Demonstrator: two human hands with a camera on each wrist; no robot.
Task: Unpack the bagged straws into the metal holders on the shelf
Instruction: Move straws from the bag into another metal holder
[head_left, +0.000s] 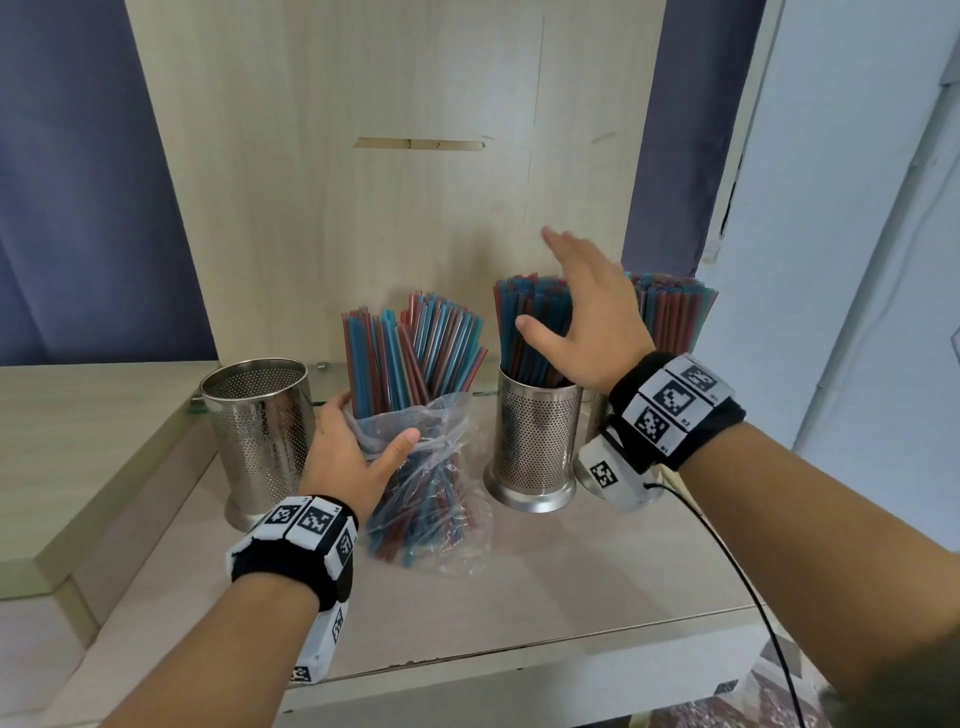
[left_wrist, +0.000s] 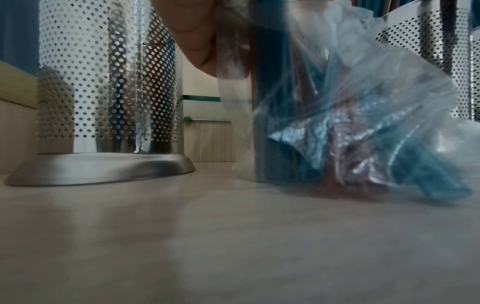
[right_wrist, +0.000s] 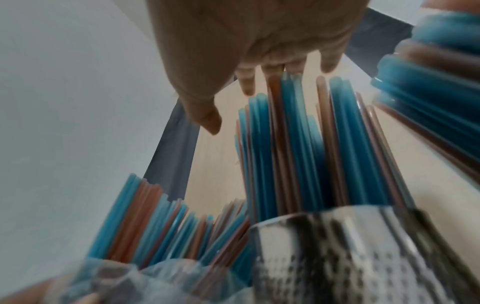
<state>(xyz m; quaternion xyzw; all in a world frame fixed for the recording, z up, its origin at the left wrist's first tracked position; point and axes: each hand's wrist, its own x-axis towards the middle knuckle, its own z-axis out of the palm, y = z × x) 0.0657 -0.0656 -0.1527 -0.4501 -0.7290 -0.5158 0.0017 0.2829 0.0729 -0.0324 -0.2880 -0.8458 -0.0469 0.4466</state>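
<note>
Head view shows the left hand (head_left: 347, 457) gripping the bag (head_left: 431, 483) of straws (head_left: 410, 353), the right hand (head_left: 582, 322) spread against the middle holder's (head_left: 537, 441) straws.

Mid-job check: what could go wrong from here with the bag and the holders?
1. The straws fan loosely out of the bag; only the left hand steadies it, so it may slump and spill.
2. The right hand, open beside the full holder, could knock it.
3. The empty holder stands close to the left wrist.

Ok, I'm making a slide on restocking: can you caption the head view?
Left hand holds the bag of straws between perforated metal holders; open right hand nears the filled middle holder.
</note>
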